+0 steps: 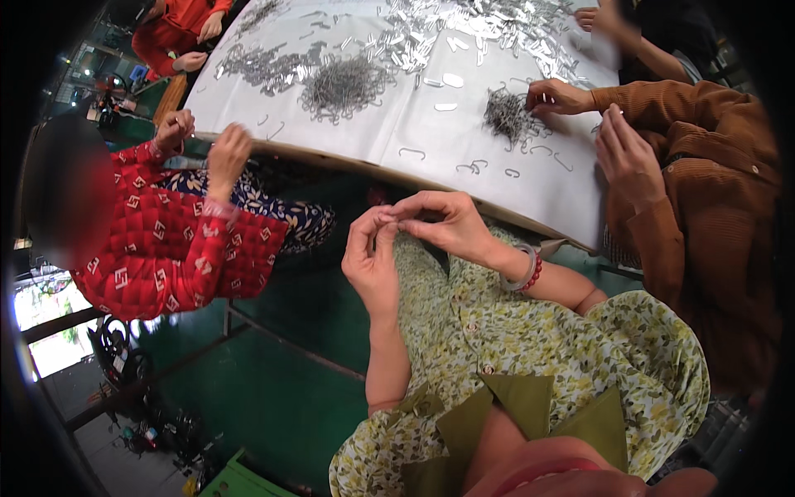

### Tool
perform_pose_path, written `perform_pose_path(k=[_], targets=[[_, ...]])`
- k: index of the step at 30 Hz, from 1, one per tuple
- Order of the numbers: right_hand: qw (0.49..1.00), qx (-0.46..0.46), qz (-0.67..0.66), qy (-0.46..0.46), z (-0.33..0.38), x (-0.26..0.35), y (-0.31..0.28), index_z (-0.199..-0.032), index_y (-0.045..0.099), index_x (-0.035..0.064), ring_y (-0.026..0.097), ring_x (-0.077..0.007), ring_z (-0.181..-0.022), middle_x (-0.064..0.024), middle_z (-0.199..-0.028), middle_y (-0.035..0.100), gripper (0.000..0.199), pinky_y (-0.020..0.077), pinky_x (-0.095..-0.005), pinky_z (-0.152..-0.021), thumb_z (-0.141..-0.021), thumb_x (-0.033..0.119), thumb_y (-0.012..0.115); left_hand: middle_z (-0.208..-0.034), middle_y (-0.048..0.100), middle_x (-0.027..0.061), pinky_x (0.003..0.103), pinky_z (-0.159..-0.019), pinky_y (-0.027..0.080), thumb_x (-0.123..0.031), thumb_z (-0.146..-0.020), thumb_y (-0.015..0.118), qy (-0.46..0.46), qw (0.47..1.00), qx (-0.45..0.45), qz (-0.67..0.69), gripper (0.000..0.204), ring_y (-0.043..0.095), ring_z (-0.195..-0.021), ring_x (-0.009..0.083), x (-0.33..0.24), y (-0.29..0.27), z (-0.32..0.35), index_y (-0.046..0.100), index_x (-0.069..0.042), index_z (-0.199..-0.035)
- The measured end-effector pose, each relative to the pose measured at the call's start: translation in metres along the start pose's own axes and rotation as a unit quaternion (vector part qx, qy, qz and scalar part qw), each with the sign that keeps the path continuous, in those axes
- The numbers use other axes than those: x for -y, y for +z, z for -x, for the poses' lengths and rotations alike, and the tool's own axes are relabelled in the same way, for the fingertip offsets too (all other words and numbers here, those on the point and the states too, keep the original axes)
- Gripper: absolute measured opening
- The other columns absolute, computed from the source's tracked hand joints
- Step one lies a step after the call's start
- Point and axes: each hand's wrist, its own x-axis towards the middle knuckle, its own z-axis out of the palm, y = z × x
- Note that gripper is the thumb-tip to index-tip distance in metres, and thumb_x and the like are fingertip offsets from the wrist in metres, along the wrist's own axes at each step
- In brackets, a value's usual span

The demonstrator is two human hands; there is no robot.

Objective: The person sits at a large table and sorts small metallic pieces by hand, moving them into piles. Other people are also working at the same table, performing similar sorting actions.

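Note:
Over my lap, just short of the table edge, my left hand (372, 263) and my right hand (452, 224) meet at the fingertips. Both are closed in a pinch. Whatever sits between the fingers is too small or hidden to name. Beyond them on the white-covered table lie a few loose bent wire hooks (472, 166). A small heap of wire hooks (507, 114) is farther back, and a larger tangled heap (344, 87) lies to its left. Flat shiny oval metal pieces (452, 80) are scattered toward the far side.
The table (331, 141) has a wooden front edge. A person in a red patterned top (182, 257) works at my left, one in brown corduroy (704, 166) at my right, with a hand at the small heap. More people are across the table. A green stool (244, 480) stands lower left.

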Motion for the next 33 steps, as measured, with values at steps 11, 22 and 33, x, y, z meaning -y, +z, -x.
perform_pose_path(k=[11, 22, 33], targets=[[0.885, -0.055, 0.454, -0.089, -0.106, -0.002, -0.112, -0.095, 0.069, 0.0031, 0.066, -0.0275, -0.075, -0.0144, -0.088, 0.068, 0.018, 0.0534, -0.0334, -0.070, -0.078, 0.003, 0.063, -0.095, 0.066, 0.0106, 0.027, -0.084, 0.048, 0.000, -0.086, 0.062, -0.042, 0.999, 0.006, -0.004, 0.007, 0.061, -0.090, 0.0147, 0.008, -0.008, 0.009, 0.062, 0.002, -0.093], [0.781, 0.090, 0.612, -0.083, -0.151, -0.059, -0.143, -0.097, 0.064, -0.0061, 0.065, -0.0313, -0.066, -0.0192, -0.074, 0.065, 0.030, 0.0532, -0.0350, -0.064, -0.069, -0.007, 0.055, -0.094, 0.066, 0.0092, 0.026, -0.083, 0.048, 0.002, -0.086, 0.061, -0.011, 0.998, 0.046, -0.050, 0.007, 0.061, -0.089, 0.0135, 0.015, -0.019, 0.010, 0.062, 0.003, -0.094], [0.991, 0.027, 0.123, -0.038, -0.032, 0.038, -0.008, -0.104, 0.066, -0.0012, 0.066, -0.0111, -0.074, -0.0075, -0.083, 0.069, 0.025, 0.0549, -0.0239, -0.067, -0.079, -0.002, 0.065, -0.081, 0.066, 0.0077, 0.030, -0.070, 0.048, -0.003, -0.078, 0.069, 0.007, 0.990, 0.059, -0.125, 0.010, 0.061, -0.076, 0.0196, 0.008, -0.006, -0.014, 0.064, -0.001, -0.085]])
